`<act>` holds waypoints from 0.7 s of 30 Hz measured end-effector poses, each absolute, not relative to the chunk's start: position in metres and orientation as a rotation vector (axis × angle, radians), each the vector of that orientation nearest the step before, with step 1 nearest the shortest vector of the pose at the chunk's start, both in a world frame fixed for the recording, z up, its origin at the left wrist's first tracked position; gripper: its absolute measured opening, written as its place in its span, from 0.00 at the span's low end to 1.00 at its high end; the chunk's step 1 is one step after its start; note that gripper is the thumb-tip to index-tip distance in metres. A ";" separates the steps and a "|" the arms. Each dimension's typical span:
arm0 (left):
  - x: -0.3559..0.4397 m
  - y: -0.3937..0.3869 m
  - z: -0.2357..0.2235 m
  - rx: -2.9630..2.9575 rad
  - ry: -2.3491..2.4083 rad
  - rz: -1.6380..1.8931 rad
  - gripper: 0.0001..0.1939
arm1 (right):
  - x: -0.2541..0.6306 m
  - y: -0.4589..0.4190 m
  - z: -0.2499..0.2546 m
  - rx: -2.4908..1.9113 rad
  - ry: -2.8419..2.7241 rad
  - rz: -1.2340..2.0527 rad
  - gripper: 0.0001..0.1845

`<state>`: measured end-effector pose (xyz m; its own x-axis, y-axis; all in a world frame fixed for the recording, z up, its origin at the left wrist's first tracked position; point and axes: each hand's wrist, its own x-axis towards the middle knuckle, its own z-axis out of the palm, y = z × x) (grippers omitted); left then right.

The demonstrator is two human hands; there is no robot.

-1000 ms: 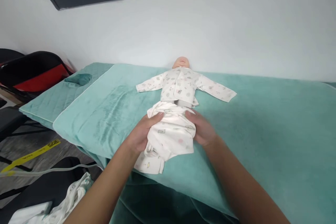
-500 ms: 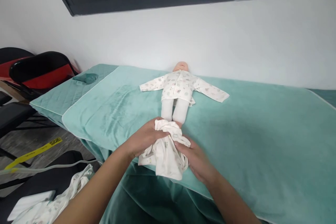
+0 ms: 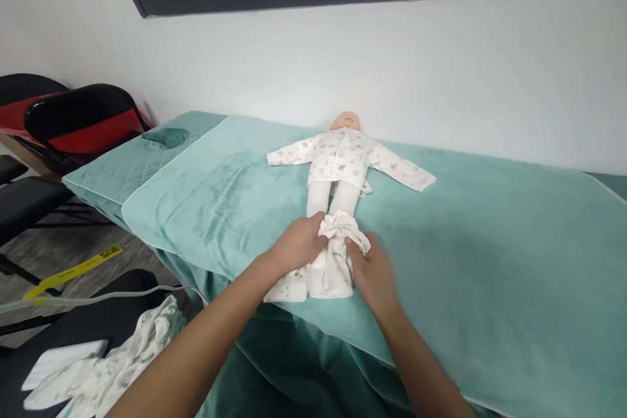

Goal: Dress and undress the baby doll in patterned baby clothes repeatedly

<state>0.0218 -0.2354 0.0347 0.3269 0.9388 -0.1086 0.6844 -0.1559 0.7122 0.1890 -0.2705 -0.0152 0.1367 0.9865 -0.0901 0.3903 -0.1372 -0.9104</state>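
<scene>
A baby doll [image 3: 341,153] in a white patterned long-sleeved top lies on its back, head toward the wall and sleeves spread wide. White cloth covers its legs. Around its lower legs is a bunched pair of white patterned baby pants [image 3: 334,271]. My left hand [image 3: 300,245] grips the gathered waistband on one side, fingers closed. On the other side my right hand [image 3: 373,274] pinches the same band with its thumb on the near face. The pant legs hang toward me over the bed's near part, and the doll's feet are hidden by the fabric.
The doll rests on a massage bed with a green velvet cover [image 3: 490,274]. At left, a black chair [image 3: 122,294] holds folded patterned clothes [image 3: 132,366] and a white object [image 3: 59,362]. A clear tube [image 3: 98,300] crosses there. Black-and-red chairs [image 3: 93,121] stand farther back.
Both hands have moved up toward the doll with the pants, whose gathered waistband now sits around the lower legs. The camera view has shifted slightly.
</scene>
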 end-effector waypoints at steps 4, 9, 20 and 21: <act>0.027 -0.240 0.045 1.731 1.131 0.665 0.11 | 0.191 -0.273 -0.020 -1.530 -1.236 1.017 0.23; 0.035 -0.235 0.052 1.490 0.965 0.764 0.16 | 0.192 -0.268 -0.021 -1.274 -0.883 1.289 0.21; 0.054 -0.176 0.035 1.794 1.347 1.049 0.13 | 0.175 -0.227 -0.005 -1.042 -0.903 1.290 0.22; 0.055 -0.172 0.035 1.853 1.395 1.046 0.14 | 0.176 -0.223 -0.007 -1.099 -0.983 1.200 0.21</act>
<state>0.0554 -0.1716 0.0348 0.1421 0.9606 0.2387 0.4986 -0.2778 0.8211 0.1757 -0.2227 -0.0070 0.1180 0.9930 0.0057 -0.2013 0.0295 -0.9791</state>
